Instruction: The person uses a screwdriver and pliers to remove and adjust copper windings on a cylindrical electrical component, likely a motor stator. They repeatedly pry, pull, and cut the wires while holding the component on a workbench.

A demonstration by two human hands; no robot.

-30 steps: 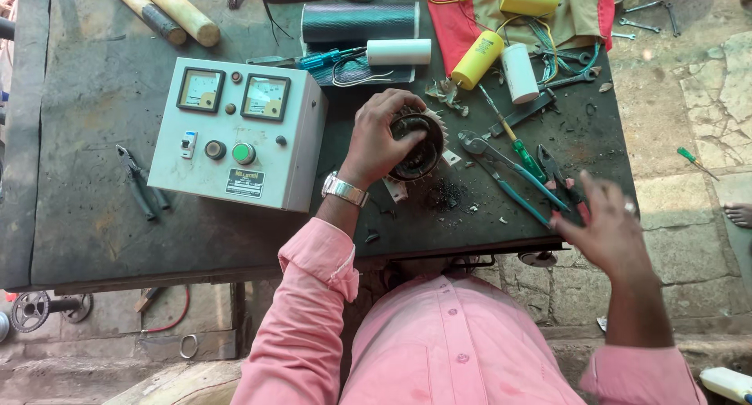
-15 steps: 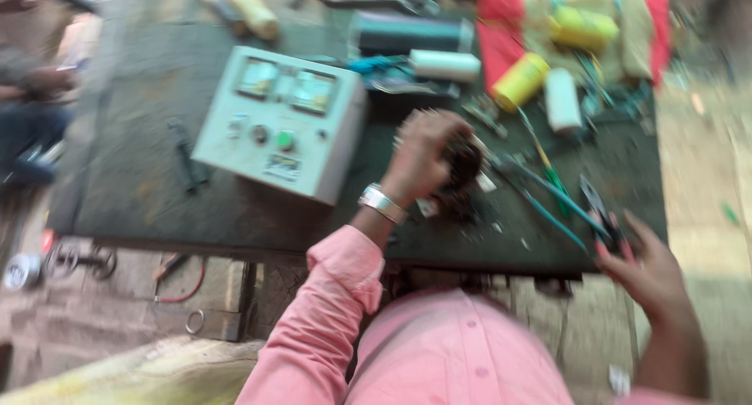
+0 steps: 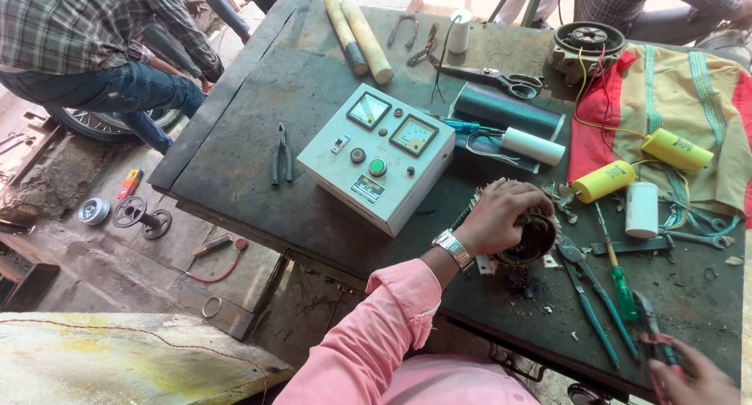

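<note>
Bright daylight, sharp, slight edge distortion.

View swings left and up: the dark workbench (image 3: 258, 139) now sits to the right, and the ground beside it shows, with a person in a plaid shirt (image 3: 86, 29) crouched there who was out of frame a second ago. Blur of the half-second frame is gone. Right hand (image 3: 693, 377) drops from open and raised over the bench edge to the bottom corner, now closed on red-handled pliers (image 3: 654, 338).
</note>
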